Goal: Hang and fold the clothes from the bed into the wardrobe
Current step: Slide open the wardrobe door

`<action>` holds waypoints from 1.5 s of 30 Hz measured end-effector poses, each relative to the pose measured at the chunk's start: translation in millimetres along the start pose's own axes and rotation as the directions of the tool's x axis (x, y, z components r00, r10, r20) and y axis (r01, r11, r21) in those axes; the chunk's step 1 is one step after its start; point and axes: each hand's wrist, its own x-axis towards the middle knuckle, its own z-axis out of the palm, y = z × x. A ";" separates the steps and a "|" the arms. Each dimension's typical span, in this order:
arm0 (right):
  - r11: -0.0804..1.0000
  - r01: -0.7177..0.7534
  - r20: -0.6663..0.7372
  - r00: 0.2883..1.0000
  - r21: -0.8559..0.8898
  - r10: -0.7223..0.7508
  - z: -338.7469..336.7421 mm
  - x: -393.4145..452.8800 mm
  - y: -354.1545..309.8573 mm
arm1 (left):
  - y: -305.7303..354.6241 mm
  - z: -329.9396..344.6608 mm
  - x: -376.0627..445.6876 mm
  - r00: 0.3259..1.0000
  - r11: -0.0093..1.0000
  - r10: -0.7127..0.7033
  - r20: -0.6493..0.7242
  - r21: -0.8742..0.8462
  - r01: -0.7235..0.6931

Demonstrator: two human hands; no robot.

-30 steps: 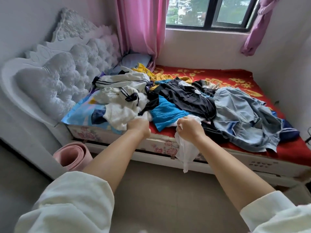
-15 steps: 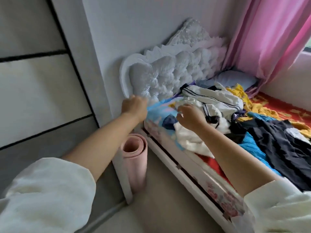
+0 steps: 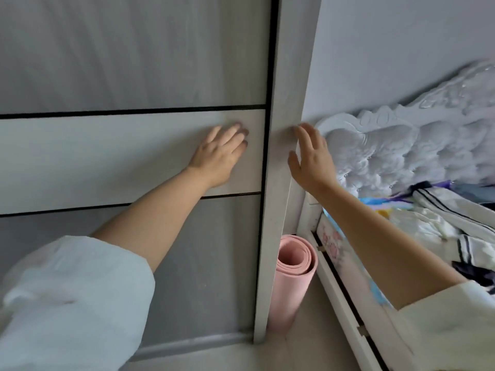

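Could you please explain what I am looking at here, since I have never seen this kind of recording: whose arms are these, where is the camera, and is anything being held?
There is no machine here: a person wears one wide-angle camera on the head, looking forward and down, so the two arms reaching in are the person's own. The left hand lies flat, fingers straight, on the pale band of the wardrobe door, which is shut. The right hand is open too, its fingertips at the wardrobe's side post. Neither hand holds anything. To the right is the bed, with its white tufted headboard and some of the clothes waiting on it, white with dark stripes. A rolled pink mat stands on the floor between wardrobe and bed. My guess is that the person is about to slide the door open.
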 end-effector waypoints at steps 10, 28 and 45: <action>1.000 0.011 -0.184 0.983 -0.016 -0.013 34.1 21.4 -13.5 | -46.9 32.2 25.5 0.947 0.945 0.206 -0.246 0.301 -0.127; 0.974 -0.076 -0.286 0.949 0.211 0.136 42.1 27.0 -32.7 | -110.0 73.6 -18.6 0.775 0.910 0.225 -0.590 0.412 0.050; 0.877 -0.237 0.212 0.964 0.419 0.159 81.0 68.0 -121.8 | -175.4 62.3 -114.9 0.845 0.930 0.069 -0.530 0.340 0.137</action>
